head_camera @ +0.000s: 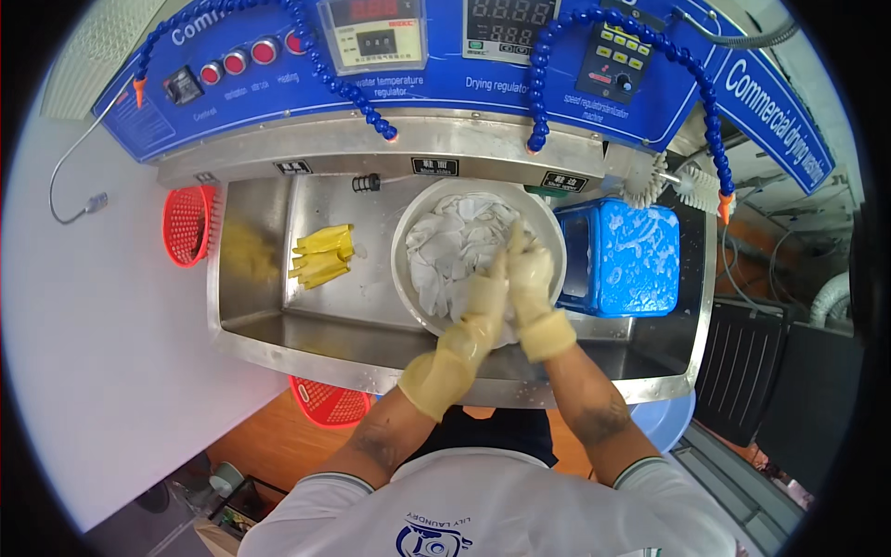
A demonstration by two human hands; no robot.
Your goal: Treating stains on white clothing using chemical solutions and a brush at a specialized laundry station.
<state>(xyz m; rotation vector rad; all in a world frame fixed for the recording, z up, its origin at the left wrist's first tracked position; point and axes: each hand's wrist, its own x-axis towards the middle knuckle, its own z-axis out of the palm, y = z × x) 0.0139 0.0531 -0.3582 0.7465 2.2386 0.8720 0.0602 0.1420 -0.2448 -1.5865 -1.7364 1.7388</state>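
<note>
Pale yellow rubber gloves cover both of my hands and lower forearms. My left hand (491, 278) and my right hand (530, 271) are close together over the right part of a round white basin (399, 268). Wet white cloth pieces (445, 244) fill the basin, which stands in a stainless steel sink (376, 285). The right hand looks curled near the left hand's fingers; blur hides whether either one grips the other or some cloth. A pair of bright yellow rubber gloves (324, 254) lies on the sink floor to the left.
A wet blue plastic stool (637, 257) is right of the basin. Red perforated baskets (186, 226) are at the left and below the sink's front edge (306, 367). Blue flexible hoses (539, 90) hang from the control panel (445, 42); round bristle brushes (644, 182) are at upper right.
</note>
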